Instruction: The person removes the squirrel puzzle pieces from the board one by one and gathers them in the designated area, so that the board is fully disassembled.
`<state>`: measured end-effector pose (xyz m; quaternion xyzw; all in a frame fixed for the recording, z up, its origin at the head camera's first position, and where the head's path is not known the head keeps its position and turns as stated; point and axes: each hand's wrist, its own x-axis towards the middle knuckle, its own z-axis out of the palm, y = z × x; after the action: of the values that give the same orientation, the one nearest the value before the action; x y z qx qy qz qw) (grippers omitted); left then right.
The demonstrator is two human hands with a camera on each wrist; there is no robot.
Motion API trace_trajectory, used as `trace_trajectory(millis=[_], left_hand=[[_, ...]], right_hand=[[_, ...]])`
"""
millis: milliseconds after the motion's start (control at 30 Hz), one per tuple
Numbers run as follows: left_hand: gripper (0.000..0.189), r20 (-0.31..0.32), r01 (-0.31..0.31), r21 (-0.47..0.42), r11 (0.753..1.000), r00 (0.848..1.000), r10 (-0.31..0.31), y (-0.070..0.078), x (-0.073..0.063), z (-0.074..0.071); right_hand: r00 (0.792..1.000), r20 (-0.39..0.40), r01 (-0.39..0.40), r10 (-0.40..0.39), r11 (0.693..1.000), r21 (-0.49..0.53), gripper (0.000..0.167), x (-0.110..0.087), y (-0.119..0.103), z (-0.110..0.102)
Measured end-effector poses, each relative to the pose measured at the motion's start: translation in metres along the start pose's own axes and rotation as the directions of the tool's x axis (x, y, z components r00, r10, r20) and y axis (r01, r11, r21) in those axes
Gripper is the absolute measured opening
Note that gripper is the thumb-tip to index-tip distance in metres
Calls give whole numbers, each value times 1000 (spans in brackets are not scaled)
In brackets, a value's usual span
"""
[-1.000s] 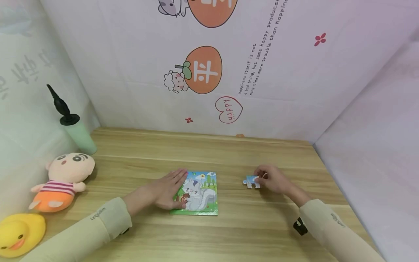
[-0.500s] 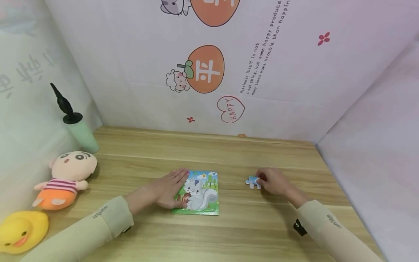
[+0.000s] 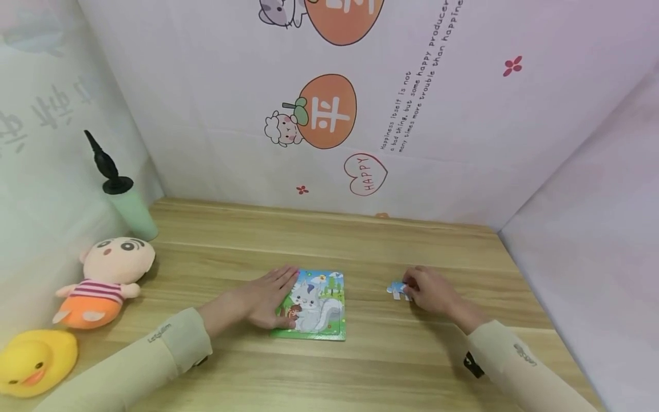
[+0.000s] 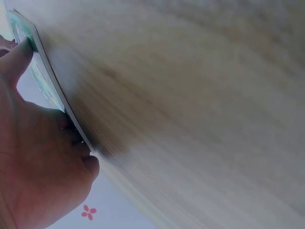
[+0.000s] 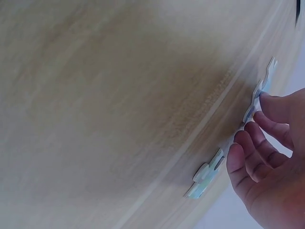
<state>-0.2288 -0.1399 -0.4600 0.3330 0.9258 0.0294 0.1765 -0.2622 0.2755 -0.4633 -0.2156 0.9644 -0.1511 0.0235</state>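
A picture puzzle of a grey squirrel (image 3: pixel 316 306) in a flat board with a green border lies on the wooden table. My left hand (image 3: pixel 268 297) rests across its left side, thumb on the lower edge and straight fingers along the upper left. Right of the board, my right hand (image 3: pixel 429 290) pinches a light blue jigsaw piece (image 3: pixel 397 289) between thumb and index finger, just at the tabletop. In the right wrist view, a second jigsaw piece (image 5: pixel 206 176) lies on the table beside the other fingers; the hand hides it in the head view.
Along the left side sit a yellow rubber duck (image 3: pixel 38 363), a plush doll (image 3: pixel 105 283) and a green hand pump (image 3: pixel 128 206) with a black top. Printed cloth walls (image 3: pixel 437 189) enclose the table (image 3: pixel 247 229) at the back and both sides.
The pinched jigsaw piece has tilted slightly and shows a narrower face. My left hand stays on the puzzle board. The whole head view has shifted a little.
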Motion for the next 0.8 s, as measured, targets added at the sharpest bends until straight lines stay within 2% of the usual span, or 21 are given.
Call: trace_trajectory(millis=[233, 367, 467, 600, 800], left_hand=[[107, -1, -2, 25, 1000, 1000, 2, -1, 0, 1], [106, -2, 6, 53, 999, 1000, -6, 2, 1, -1], [107, -2, 21, 74, 997, 1000, -21, 4, 2, -3], [107, -4, 25, 80, 997, 1000, -24, 6, 2, -5], [106, -27, 9, 58, 998, 1000, -7, 0, 3, -9]], right_hand=[[1000, -9, -4, 4, 1000, -26, 14, -2, -3, 1], [999, -47, -14, 12, 999, -35, 22, 1, -13, -1], [996, -89, -2, -4, 998, -62, 25, 8, -28, -3], [989, -129, 57, -67, 995, -83, 24, 18, -56, -3], [977, -150, 144, -152, 987, -64, 24, 35, -100, 3]])
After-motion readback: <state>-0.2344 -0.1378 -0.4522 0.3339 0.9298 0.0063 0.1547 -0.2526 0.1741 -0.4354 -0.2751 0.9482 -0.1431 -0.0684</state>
